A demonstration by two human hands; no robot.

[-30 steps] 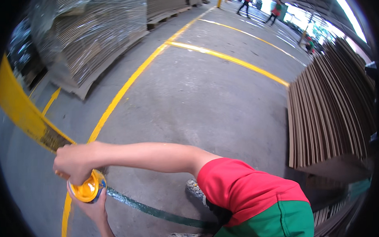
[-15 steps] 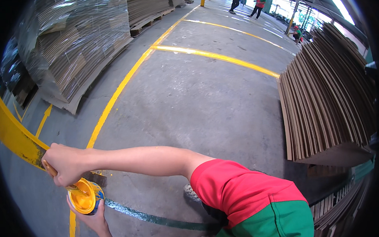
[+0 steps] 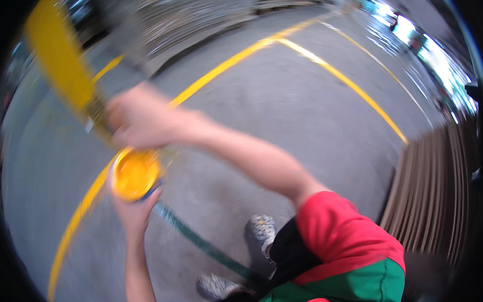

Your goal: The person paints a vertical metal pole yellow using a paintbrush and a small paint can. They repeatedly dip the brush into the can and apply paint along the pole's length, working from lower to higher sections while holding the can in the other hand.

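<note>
Left of centre, a round can (image 3: 150,192) is gripped by the left hand (image 3: 134,209); its glossy yellow paint (image 3: 133,173) could be spilled by a tilt or a knock from the right hand (image 3: 147,119), whose fingers are curled, their hold too blurred to tell. Smooth grey floor (image 3: 251,129) is flanked by ridged cardboard (image 3: 432,192) at lower right.

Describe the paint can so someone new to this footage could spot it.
Start at the broad yellow post, upper left, and follow it down. Just below the right hand, the left hand holds the can. Unlike the flat yellow floor lines, it is round and open-topped, with yellow inside.
</note>
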